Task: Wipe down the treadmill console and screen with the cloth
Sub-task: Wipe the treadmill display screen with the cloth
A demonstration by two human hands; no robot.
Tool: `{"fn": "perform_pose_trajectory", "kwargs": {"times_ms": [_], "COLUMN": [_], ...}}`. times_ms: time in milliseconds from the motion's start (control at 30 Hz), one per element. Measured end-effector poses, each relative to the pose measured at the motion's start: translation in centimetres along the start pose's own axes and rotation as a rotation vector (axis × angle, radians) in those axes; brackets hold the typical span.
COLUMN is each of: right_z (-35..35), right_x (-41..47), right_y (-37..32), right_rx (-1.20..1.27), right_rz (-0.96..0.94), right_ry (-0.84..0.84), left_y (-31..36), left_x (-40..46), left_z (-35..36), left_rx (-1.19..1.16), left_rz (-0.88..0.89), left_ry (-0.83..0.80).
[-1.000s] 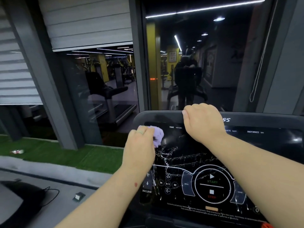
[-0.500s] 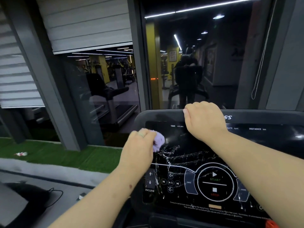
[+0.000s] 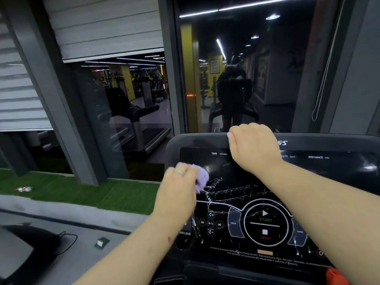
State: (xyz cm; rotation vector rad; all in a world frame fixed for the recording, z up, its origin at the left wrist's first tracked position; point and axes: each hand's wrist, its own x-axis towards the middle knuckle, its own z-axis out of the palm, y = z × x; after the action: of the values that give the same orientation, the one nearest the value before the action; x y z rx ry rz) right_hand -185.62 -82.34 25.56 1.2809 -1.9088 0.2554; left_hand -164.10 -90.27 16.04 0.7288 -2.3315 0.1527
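Left hand (image 3: 178, 189): fingers curled round a bunched lilac cloth (image 3: 200, 177), which presses against the screen (image 3: 242, 194) near its left edge, just above the INCLINE label. Right hand (image 3: 253, 145): fingers hooked over the top edge of the treadmill console (image 3: 195, 140), holding it near the middle.

Screen: dark glass panel, marked with whitish streaks and spatter from the cloth across to the ring round START and STOP (image 3: 265, 225), and down the left side by the media buttons. Upper band with TIME and DISTANCE labels looks cleaner.

Step in hand, as judged: wiping the left part of the screen. Most of the panel appears yet to be done.

Handling notes: work in overlapping passes from the top edge toward the bottom edge, so streaks are carried off and not respread. Unfolding the cloth to a flatter pad would cover more. Light pressure over START is advised. Red tab (image 3: 337, 276) at the bottom right corner is best left undisturbed.
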Motion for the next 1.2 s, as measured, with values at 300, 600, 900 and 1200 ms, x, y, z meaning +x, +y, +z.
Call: {"fn": "perform_pose_trajectory", "kwargs": {"times_ms": [300,600,900,1200], "right_z": [0.3,0.2,-0.1,-0.1], "right_x": [-0.2,-0.2,-0.2,-0.1], "right_y": [0.1,0.1,0.1,0.2], "right_rx": [0.001,0.024,0.034,0.041], "right_rz": [-0.005,0.0,-0.001,-0.005], "right_ry": [0.02,0.013,-0.007,-0.013], "left_y": [1.9,1.3,2.5,5.2], "left_x": [-0.9,0.0,-0.3,-0.4], "left_z": [0.7,0.3,0.3,1.1], "left_rx": [-0.078,-0.064,-0.06,-0.056], "left_rz": [-0.111,-0.238,-0.174,-0.085], "left_ry": [0.087,0.111,0.096,0.037]}}
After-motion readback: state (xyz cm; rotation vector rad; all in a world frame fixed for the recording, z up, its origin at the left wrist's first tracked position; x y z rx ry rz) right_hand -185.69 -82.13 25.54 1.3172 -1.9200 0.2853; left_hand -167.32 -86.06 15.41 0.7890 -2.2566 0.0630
